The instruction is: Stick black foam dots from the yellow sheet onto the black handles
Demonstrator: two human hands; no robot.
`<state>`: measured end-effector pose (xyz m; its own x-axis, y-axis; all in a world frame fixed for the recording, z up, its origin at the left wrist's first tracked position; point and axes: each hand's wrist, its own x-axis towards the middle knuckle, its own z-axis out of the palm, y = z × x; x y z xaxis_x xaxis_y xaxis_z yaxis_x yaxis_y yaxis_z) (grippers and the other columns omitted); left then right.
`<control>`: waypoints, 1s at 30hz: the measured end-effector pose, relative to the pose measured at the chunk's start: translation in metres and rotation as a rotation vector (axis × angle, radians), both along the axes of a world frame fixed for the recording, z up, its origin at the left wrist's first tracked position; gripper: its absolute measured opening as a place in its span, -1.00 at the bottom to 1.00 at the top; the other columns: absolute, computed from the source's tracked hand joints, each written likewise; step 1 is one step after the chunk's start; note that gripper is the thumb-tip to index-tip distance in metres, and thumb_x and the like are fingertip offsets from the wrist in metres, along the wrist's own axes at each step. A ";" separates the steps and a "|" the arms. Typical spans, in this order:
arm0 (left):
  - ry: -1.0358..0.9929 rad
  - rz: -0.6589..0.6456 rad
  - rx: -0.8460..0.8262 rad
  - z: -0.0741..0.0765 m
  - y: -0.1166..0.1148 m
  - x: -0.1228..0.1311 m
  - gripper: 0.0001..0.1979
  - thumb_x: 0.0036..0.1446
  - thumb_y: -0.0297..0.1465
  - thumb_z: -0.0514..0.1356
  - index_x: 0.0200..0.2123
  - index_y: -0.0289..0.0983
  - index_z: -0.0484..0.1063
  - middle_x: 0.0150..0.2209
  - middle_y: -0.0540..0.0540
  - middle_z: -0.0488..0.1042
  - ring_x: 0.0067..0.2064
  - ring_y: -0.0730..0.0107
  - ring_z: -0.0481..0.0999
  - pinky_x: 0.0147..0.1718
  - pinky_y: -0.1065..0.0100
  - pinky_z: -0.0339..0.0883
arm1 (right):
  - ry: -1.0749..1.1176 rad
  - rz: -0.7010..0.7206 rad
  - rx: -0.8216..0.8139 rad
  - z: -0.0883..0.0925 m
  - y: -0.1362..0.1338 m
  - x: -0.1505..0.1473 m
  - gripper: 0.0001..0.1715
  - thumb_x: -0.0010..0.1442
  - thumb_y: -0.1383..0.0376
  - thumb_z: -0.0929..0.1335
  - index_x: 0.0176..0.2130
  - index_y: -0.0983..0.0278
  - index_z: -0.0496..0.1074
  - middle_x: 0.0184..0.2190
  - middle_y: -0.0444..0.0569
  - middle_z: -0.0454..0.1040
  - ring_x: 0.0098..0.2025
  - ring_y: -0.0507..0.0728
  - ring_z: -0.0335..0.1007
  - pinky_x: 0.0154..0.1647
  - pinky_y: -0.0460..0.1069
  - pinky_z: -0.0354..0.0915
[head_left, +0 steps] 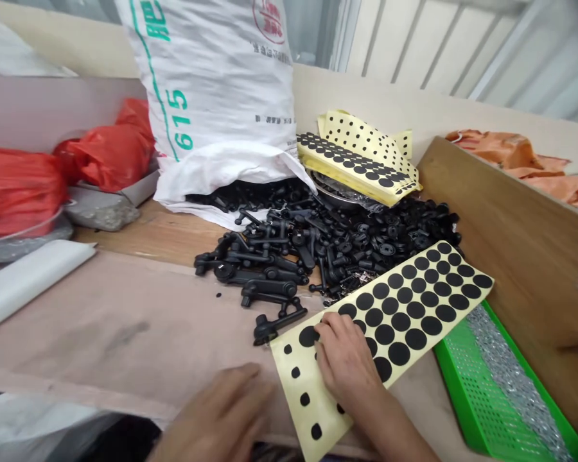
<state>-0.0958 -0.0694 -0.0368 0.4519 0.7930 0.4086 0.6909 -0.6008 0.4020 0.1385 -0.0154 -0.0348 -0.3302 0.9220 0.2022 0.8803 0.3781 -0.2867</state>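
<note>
A pale yellow sheet of black round stickers (399, 353) lies slanted over the table and partly over a green basket. My right hand (344, 359) is on its left half, fingers curled and closed at the edge of a black round sticker (309, 337). Left of that sticker, smaller black dots (305, 399) run along the sheet's end. My left hand (212, 417) is smeared by motion near the table's front edge, just left of the sheet, and its grip is unclear. Black plastic arm-shaped parts (270, 285) lie just beyond the sheet, one touching its corner.
A white woven sack (221, 83) spills black parts onto the table (101, 308). More sticker sheets (356, 157) rest on a bowl behind the heap. The green basket (481, 391) holds small silvery pieces. Red bags (106, 151) stand left; a wooden board (525, 250) bounds the right.
</note>
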 end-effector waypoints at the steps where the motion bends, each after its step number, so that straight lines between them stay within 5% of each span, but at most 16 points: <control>1: 0.030 -0.055 0.055 -0.002 0.007 0.015 -0.70 0.24 -0.45 -0.03 -0.04 -0.12 0.39 -0.02 -0.07 0.45 -0.07 0.29 0.44 -0.10 0.36 0.36 | 0.009 0.003 -0.002 0.000 -0.002 0.001 -0.77 0.11 0.54 0.23 -0.27 0.31 0.37 -0.23 0.11 0.40 -0.25 0.24 0.27 -0.29 0.14 0.26; 3: 0.145 -0.090 0.102 -0.004 0.019 0.045 -0.67 0.16 -0.55 -0.03 -0.05 -0.28 0.38 -0.01 -0.22 0.43 -0.08 0.17 0.43 -0.11 0.23 0.35 | 0.048 0.018 -0.017 0.001 -0.008 0.003 -0.78 0.11 0.54 0.22 -0.30 0.28 0.34 -0.25 0.07 0.38 -0.27 0.21 0.26 -0.30 0.12 0.25; 7: 0.311 -0.064 0.071 -0.009 0.032 0.077 -0.69 0.12 -0.59 0.04 -0.07 -0.30 0.38 -0.10 -0.20 0.46 -0.17 0.14 0.42 -0.22 0.17 0.34 | 0.094 0.019 0.014 0.000 -0.015 0.006 -0.76 0.14 0.53 0.20 -0.23 0.27 0.30 -0.22 0.08 0.36 -0.24 0.23 0.26 -0.27 0.13 0.23; 14: 0.254 -0.037 0.165 -0.022 0.031 0.074 -0.71 0.14 -0.58 0.05 -0.08 -0.30 0.38 -0.07 -0.18 0.43 -0.12 0.15 0.34 -0.20 0.20 0.21 | 0.197 0.047 -0.020 0.003 -0.017 0.006 -0.77 0.19 0.53 0.17 -0.33 0.25 0.28 -0.25 0.04 0.34 -0.24 0.19 0.27 -0.24 0.10 0.23; 20: 0.257 -0.036 0.170 -0.024 0.028 0.074 -0.62 0.07 -0.65 0.03 -0.04 -0.32 0.36 -0.05 -0.21 0.41 -0.10 0.12 0.32 -0.19 0.17 0.19 | 0.247 0.062 -0.003 0.009 -0.015 0.013 -0.79 0.20 0.50 0.20 -0.20 0.25 0.28 -0.19 0.06 0.31 -0.15 0.21 0.28 -0.17 0.10 0.24; 25: 0.231 -0.036 0.163 -0.024 0.028 0.072 -0.60 0.05 -0.68 0.01 -0.05 -0.33 0.37 -0.05 -0.22 0.40 -0.08 0.09 0.30 -0.16 0.15 0.20 | 0.115 0.021 0.028 0.001 -0.011 0.007 -0.80 0.17 0.52 0.19 -0.38 0.25 0.24 -0.31 0.03 0.32 -0.25 0.20 0.27 -0.25 0.11 0.20; 30: 0.227 -0.019 0.148 -0.025 0.028 0.076 -0.63 0.07 -0.67 0.00 -0.09 -0.32 0.38 -0.05 -0.22 0.39 -0.09 0.11 0.31 -0.18 0.16 0.24 | 0.258 0.057 -0.073 0.005 -0.016 0.004 -0.76 0.11 0.56 0.19 -0.44 0.24 0.15 -0.39 -0.05 0.30 -0.32 0.14 0.24 -0.30 0.06 0.18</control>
